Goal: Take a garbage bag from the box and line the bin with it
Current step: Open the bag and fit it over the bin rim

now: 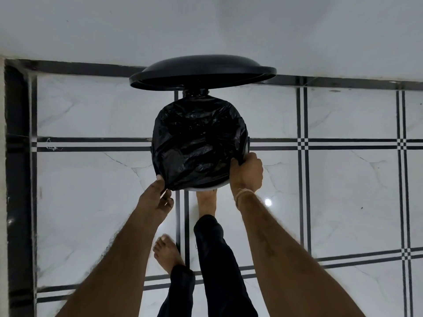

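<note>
A black garbage bag [196, 140] is stretched over the mouth of a round pedal bin, whose pale rim [207, 189] shows only as a sliver at the near edge. The bin's black lid [201, 72] stands raised behind it. My left hand [160, 197] pinches the bag's edge at the near left of the rim. At the near right, my right hand [246, 172] grips the bag's edge against the rim. The box of bags is not in view.
The bin stands on a white marble-look tiled floor [332, 179] with black stripe lines, close to a white wall [206, 26]. One bare foot [206, 202] rests at the bin's base; the other foot [168, 252] stands behind it. A dark border strip [18, 156] runs along the left.
</note>
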`<state>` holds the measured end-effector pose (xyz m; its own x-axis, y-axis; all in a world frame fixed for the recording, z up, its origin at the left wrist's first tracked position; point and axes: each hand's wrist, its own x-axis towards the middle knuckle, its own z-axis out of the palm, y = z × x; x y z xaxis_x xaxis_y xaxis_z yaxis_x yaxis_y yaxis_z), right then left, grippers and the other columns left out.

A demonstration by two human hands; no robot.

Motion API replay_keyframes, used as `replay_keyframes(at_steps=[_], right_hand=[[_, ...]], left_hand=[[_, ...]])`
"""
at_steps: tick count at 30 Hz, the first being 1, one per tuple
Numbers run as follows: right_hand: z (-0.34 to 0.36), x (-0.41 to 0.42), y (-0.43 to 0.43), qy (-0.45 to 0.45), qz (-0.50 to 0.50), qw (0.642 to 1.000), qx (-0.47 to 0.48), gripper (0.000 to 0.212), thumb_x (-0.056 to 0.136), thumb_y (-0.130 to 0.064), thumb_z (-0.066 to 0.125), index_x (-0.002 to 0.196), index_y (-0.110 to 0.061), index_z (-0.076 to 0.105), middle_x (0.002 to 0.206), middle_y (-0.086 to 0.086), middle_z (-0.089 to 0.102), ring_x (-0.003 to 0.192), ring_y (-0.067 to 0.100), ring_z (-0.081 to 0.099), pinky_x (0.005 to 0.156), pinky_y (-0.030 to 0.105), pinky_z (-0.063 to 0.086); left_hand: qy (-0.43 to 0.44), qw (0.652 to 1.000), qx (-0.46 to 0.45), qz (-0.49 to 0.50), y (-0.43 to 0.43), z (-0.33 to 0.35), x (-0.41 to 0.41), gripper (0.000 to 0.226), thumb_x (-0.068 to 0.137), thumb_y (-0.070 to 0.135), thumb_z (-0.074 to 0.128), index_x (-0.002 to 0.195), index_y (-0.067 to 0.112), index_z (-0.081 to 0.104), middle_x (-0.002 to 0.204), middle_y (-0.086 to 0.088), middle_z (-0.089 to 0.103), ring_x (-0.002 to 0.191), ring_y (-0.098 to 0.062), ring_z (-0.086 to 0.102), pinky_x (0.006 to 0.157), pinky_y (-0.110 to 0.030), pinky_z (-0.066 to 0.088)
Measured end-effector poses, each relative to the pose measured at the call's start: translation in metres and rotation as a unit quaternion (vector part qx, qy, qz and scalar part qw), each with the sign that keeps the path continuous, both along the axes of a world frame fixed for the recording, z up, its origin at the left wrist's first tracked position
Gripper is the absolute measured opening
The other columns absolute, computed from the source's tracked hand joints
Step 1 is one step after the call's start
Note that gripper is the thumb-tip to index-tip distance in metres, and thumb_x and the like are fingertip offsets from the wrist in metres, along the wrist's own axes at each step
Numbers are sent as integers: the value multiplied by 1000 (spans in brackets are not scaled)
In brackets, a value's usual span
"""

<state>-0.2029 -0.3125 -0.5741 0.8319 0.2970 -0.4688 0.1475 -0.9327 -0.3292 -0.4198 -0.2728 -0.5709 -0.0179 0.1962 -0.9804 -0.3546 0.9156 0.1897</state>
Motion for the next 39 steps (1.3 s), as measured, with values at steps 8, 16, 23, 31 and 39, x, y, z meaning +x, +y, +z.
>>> replay_keyframes(at_steps=[8,16,23,31,39], right_hand=[[16,14,-19,243,-295,900,208,15,99,-12,67,85,-8,68,73,4,66,57,17,59,39,18,41],[22,3,-31,486,-400,728,271,33,100,-40,62,102,-8,71,74,-1,71,46,4,55,44,15,49],[18,-21,-51,423,-391,777,255,14,96,-19,73,90,-8,67,67,2,68,48,8,60,44,17,50],[12,-39,-53,419,-457,730,287,25,107,-28,54,98,-7,65,70,3,73,50,7,66,40,15,46],[-6,-49,-54,414,-507,680,330,26,108,-30,50,93,-14,63,69,-6,63,42,4,46,41,15,40]], left_hand=[[-22,999,-5,27,-4,-8,-1,17,94,31,70,96,15,66,87,2,63,65,-8,52,44,-19,45],[-49,997,11,58,-6,-13,8,17,99,35,60,97,19,63,79,8,56,42,-1,46,38,-14,38],[-84,995,20,56,-12,-14,2,10,101,25,59,93,19,62,80,9,57,45,-1,51,41,-13,40],[-60,994,-17,87,-15,-17,12,22,106,24,52,85,23,57,50,14,53,37,0,43,35,-13,30],[-62,993,-11,99,-15,-26,17,25,106,24,50,82,21,55,49,12,54,39,-1,43,36,-13,30]])
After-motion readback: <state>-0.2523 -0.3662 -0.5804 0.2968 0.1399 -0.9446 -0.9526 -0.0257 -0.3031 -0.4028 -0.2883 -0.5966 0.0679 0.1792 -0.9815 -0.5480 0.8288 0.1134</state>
